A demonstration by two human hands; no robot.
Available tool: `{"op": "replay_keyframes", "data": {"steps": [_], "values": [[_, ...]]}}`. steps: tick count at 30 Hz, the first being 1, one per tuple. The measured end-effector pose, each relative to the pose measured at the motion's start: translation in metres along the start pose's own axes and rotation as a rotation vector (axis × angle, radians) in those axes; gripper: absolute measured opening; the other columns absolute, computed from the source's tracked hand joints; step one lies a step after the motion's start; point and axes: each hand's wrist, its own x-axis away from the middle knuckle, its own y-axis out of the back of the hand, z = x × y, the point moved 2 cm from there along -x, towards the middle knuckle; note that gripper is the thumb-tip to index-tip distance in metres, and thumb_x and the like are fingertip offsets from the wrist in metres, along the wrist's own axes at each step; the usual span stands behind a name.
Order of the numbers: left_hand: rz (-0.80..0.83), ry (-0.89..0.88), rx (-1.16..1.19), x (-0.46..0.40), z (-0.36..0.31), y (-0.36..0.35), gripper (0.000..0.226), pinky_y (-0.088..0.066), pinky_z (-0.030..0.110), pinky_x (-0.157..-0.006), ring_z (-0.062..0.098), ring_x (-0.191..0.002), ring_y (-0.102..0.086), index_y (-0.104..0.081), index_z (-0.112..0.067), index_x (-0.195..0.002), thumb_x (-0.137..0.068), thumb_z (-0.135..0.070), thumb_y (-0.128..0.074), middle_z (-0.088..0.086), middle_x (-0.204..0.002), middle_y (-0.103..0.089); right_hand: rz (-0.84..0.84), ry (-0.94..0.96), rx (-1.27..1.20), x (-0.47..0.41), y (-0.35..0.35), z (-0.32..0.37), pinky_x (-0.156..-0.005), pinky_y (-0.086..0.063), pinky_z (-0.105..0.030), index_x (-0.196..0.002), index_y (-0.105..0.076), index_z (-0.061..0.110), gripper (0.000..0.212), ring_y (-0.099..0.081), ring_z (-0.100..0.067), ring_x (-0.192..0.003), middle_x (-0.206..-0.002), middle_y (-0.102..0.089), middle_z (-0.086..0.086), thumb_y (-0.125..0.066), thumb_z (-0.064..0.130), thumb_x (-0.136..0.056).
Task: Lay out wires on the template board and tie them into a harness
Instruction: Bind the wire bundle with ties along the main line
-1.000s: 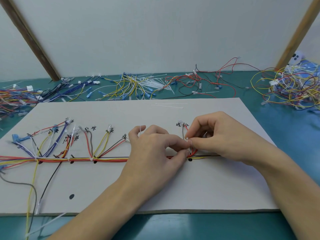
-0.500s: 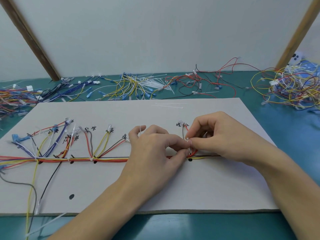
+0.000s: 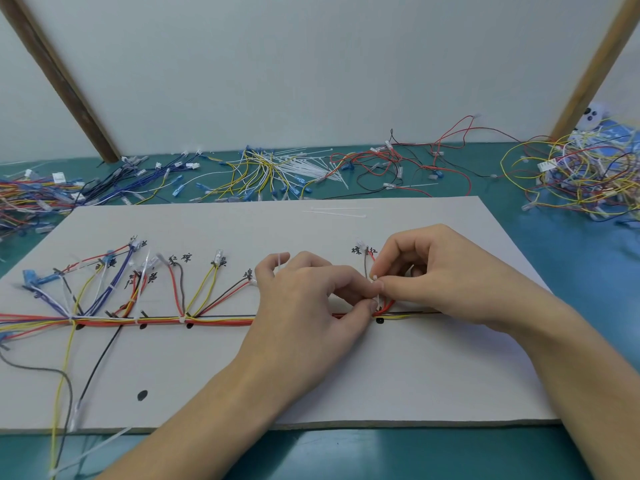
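— 2 hands meet over the white template board [image 3: 346, 375] in the head view. What are they holding?

— The left hand [image 3: 311, 306] and the right hand [image 3: 446, 271] each pinch a white cable tie [image 3: 377, 292], fingertips almost touching, right where a red and brown branch [image 3: 369, 268] leaves the main wire bundle [image 3: 214, 320]. The left thumb and forefinger close on the tie low, against the bundle; the right ones nip it just above.

— And the bundle itself?

— It runs left to right across the board's middle along a drawn line, passing under the left hand. 3 ties [image 3: 182, 319] bind it further left, where coloured branches fan up to handwritten labels [image 3: 180, 258].

— Anything else on the board?

— 2 loose ties [image 3: 337, 213] near the far edge, and black dots [image 3: 142, 395] marked on it. Beyond it, on the green table [image 3: 588, 265], lie heaps of spare wires [image 3: 588, 178] and a sheaf of white ties [image 3: 308, 169].
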Motion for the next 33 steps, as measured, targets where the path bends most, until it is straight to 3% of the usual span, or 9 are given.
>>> {"op": "replay_keyframes", "data": {"steps": [4,8,11,17,21,24,26,30,33], "values": [[0.002,0.033,0.035,-0.0005,-0.0015,0.0018,0.005,-0.02,0.038,-0.11,-0.003,-0.108,-0.054,-0.073,-0.041,-0.083,-0.081,-0.046,-0.075,-0.038,-0.086,-0.068,0.017,-0.005,-0.024,0.0008,0.0011,-0.0011,-0.052,-0.041,-0.006,-0.091,-0.076,0.014,0.01,-0.059,0.003,-0.053,-0.073,-0.076,-0.001,-0.077,0.004,-0.088],[0.018,0.077,0.109,-0.0017,-0.001,0.0035,0.016,-0.028,0.045,-0.111,-0.004,-0.099,-0.062,-0.067,-0.038,-0.082,-0.08,-0.034,-0.083,-0.036,-0.079,-0.069,0.031,-0.006,-0.036,0.001,0.0007,-0.0022,-0.058,-0.046,-0.011,-0.101,-0.078,0.021,0.02,-0.063,-0.002,-0.062,-0.078,-0.078,-0.002,-0.074,0.004,-0.09],[0.046,0.103,0.152,-0.0022,-0.0015,0.0045,0.023,-0.034,0.05,-0.11,-0.004,-0.096,-0.063,-0.066,-0.039,-0.092,-0.079,-0.028,-0.081,-0.035,-0.076,-0.07,0.003,0.007,0.009,0.0005,0.0016,-0.0028,-0.065,-0.052,-0.02,-0.095,-0.08,0.027,0.019,-0.068,-0.009,-0.071,-0.079,-0.078,-0.001,-0.076,0.009,-0.089],[0.081,0.083,0.091,-0.0019,-0.0008,0.0073,0.009,-0.033,0.05,-0.109,-0.013,-0.098,-0.058,-0.073,-0.042,-0.082,-0.079,-0.039,-0.082,-0.04,-0.076,-0.067,-0.04,0.029,0.008,-0.0001,0.0033,-0.0027,-0.066,-0.05,-0.017,-0.093,-0.08,0.029,0.019,-0.067,-0.006,-0.07,-0.079,-0.078,0.0,-0.078,0.011,-0.088],[0.092,0.114,0.125,-0.0032,0.0009,0.0076,0.018,-0.035,0.049,-0.109,-0.005,-0.1,-0.062,-0.067,-0.042,-0.092,-0.08,-0.041,-0.081,-0.038,-0.073,-0.068,-0.029,0.02,-0.021,-0.0005,0.0032,-0.0033,-0.065,-0.05,-0.017,-0.096,-0.08,0.026,0.016,-0.067,-0.008,-0.072,-0.08,-0.078,-0.001,-0.08,0.013,-0.087],[0.083,0.164,0.181,-0.0032,0.0008,0.0063,0.027,-0.037,0.047,-0.107,0.011,-0.11,-0.062,-0.058,-0.038,-0.094,-0.078,-0.046,-0.079,-0.034,-0.074,-0.071,0.01,0.031,-0.023,0.0001,0.0029,-0.0031,-0.063,-0.049,-0.016,-0.094,-0.08,0.026,0.013,-0.066,-0.007,-0.07,-0.079,-0.078,-0.002,-0.081,0.015,-0.087],[0.077,0.18,0.216,-0.003,-0.0003,0.0053,0.028,-0.039,0.048,-0.105,0.008,-0.104,-0.066,-0.057,-0.036,-0.089,-0.077,-0.047,-0.081,-0.031,-0.074,-0.072,0.032,0.035,-0.026,0.0008,0.0027,-0.0029,-0.063,-0.049,-0.016,-0.093,-0.08,0.025,0.012,-0.067,-0.008,-0.07,-0.079,-0.078,-0.002,-0.081,0.015,-0.087],[0.041,0.213,0.253,-0.0038,0.0007,0.0044,0.018,-0.047,0.053,-0.098,-0.009,-0.075,-0.069,-0.07,-0.031,-0.077,-0.076,-0.042,-0.085,-0.026,-0.069,-0.072,0.035,0.04,-0.026,0.001,0.0025,-0.0035,-0.067,-0.052,-0.018,-0.098,-0.08,0.027,0.015,-0.069,-0.011,-0.073,-0.081,-0.079,-0.002,-0.08,0.016,-0.089],[0.059,0.194,0.233,-0.0032,-0.0017,0.0054,0.016,-0.048,0.053,-0.096,-0.009,-0.075,-0.069,-0.075,-0.033,-0.075,-0.078,-0.046,-0.083,-0.028,-0.069,-0.072,0.057,0.045,-0.043,0.0012,0.0012,-0.003,-0.067,-0.051,-0.014,-0.103,-0.08,0.025,0.017,-0.071,-0.007,-0.073,-0.082,-0.079,-0.002,-0.076,0.012,-0.091]]}}
